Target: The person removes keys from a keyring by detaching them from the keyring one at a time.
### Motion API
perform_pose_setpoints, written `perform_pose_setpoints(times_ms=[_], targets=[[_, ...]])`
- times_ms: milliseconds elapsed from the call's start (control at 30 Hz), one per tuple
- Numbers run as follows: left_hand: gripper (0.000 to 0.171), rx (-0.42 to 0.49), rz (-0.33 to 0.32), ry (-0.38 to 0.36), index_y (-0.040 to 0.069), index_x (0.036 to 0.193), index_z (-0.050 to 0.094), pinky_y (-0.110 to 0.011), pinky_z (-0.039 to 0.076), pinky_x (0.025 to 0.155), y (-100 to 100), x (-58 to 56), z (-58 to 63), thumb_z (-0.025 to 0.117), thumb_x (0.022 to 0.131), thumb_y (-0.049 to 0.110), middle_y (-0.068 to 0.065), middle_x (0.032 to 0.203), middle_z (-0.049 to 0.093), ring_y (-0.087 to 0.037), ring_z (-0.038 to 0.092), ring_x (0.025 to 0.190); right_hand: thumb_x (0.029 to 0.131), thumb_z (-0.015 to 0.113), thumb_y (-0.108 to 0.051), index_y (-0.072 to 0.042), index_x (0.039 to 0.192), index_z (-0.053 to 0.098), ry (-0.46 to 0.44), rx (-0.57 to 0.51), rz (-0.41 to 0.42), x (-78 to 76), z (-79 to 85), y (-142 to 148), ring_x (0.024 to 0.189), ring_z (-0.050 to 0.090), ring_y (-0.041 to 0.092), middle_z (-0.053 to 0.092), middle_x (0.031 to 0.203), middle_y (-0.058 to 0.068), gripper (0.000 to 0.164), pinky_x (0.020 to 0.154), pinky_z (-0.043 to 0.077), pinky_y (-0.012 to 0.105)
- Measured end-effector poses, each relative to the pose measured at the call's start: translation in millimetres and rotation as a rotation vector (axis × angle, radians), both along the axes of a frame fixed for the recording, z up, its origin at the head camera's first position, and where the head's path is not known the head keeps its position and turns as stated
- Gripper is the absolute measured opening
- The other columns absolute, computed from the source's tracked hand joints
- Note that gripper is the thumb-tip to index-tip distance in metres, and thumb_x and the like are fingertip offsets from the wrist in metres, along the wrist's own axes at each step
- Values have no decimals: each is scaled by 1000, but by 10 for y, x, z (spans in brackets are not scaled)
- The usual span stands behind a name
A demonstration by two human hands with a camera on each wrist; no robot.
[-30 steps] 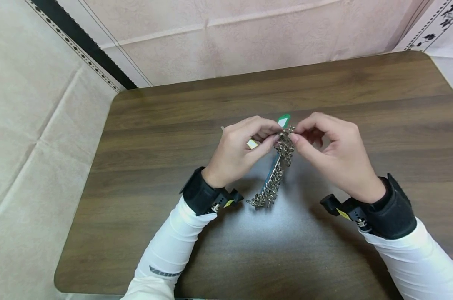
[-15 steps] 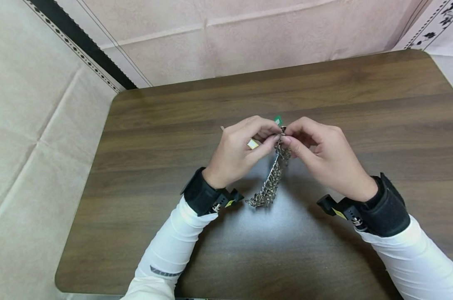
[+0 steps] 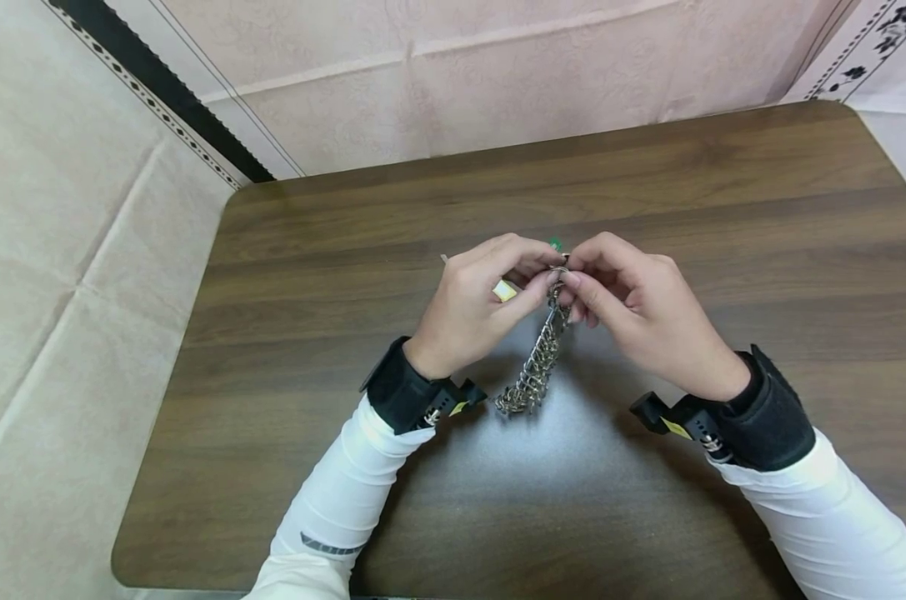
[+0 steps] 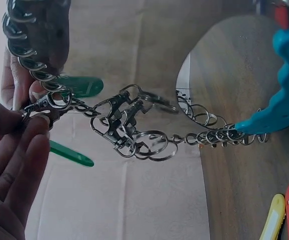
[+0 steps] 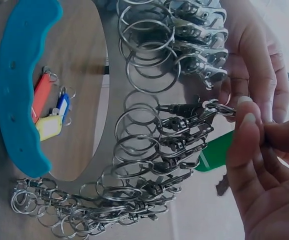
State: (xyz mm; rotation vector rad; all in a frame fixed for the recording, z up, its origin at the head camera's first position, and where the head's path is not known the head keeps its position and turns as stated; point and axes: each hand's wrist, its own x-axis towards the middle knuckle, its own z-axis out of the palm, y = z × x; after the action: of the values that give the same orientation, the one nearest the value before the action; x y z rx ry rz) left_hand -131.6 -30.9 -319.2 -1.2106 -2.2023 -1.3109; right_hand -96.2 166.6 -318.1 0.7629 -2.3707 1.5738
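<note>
My left hand (image 3: 478, 296) and right hand (image 3: 636, 304) meet fingertip to fingertip. Both pinch at a small metal key ring (image 3: 559, 270) between the thumbs. Fingers hide how it joins the rest. Below them hangs a bunch of metal rings and swivel clasps (image 3: 535, 371), strung along a grey panel with a blue wavy-edged handle (image 5: 9, 90). A green key tag (image 5: 217, 152) shows behind the right fingers; in the head view only its tip shows past the fingertips. A yellow-and-white tag (image 3: 504, 290) shows beside the left palm.
Through the panel's opening in the right wrist view, a red tag (image 5: 42, 92), a blue tag (image 5: 63, 106) and a yellow tag (image 5: 50, 128) are visible. The brown wooden table (image 3: 332, 250) has rounded corners. Pale cloth (image 3: 498, 92) hangs behind it.
My right hand has moved left against the left fingertips. The green tag has shifted left and down, mostly behind the fingers. The blue edge is out of sight in the head view. The left hand stays put.
</note>
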Motion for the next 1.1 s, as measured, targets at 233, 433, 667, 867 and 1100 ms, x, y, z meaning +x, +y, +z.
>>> perform_pose_setpoints(times_ms=[233, 433, 667, 867, 1100], targets=[[14, -7, 5, -19, -3, 105, 71, -16, 55, 76, -11, -11, 1, 70, 95, 7, -10, 94, 74, -11, 69, 82, 98, 55, 9, 4, 100, 60, -7, -49, -14, 1, -13, -26, 62, 60, 10, 63, 79, 5, 8, 57, 51, 18], [15, -20, 3, -43, -3, 106, 72, -17, 55, 77, -30, -6, 6, 71, 95, 8, -10, 95, 74, -11, 69, 83, 99, 55, 7, 3, 100, 60, -32, -73, -34, 3, -29, -55, 59, 60, 10, 62, 76, 6, 6, 55, 51, 20], [16, -34, -13, -83, -3, 104, 71, -17, 56, 77, -52, -7, 16, 74, 92, 8, -11, 95, 74, -12, 70, 82, 100, 54, 5, 5, 103, 59, -54, -92, -48, 1, -33, -58, 60, 59, 11, 61, 76, 10, 5, 55, 51, 20], [13, -74, -13, -120, 0, 101, 72, -16, 55, 75, -47, -14, 18, 73, 93, 9, -7, 92, 74, -9, 68, 79, 100, 54, 5, 6, 102, 57, -70, -121, -72, -4, -44, -65, 58, 59, 12, 61, 75, 9, 3, 54, 51, 21], [9, -124, -2, -132, 3, 98, 72, -17, 52, 72, -33, -11, 26, 71, 96, 11, -4, 88, 73, -6, 65, 78, 101, 54, 5, 7, 102, 56, -79, -142, -79, -6, -52, -71, 57, 58, 12, 60, 75, 11, 3, 53, 51, 22]])
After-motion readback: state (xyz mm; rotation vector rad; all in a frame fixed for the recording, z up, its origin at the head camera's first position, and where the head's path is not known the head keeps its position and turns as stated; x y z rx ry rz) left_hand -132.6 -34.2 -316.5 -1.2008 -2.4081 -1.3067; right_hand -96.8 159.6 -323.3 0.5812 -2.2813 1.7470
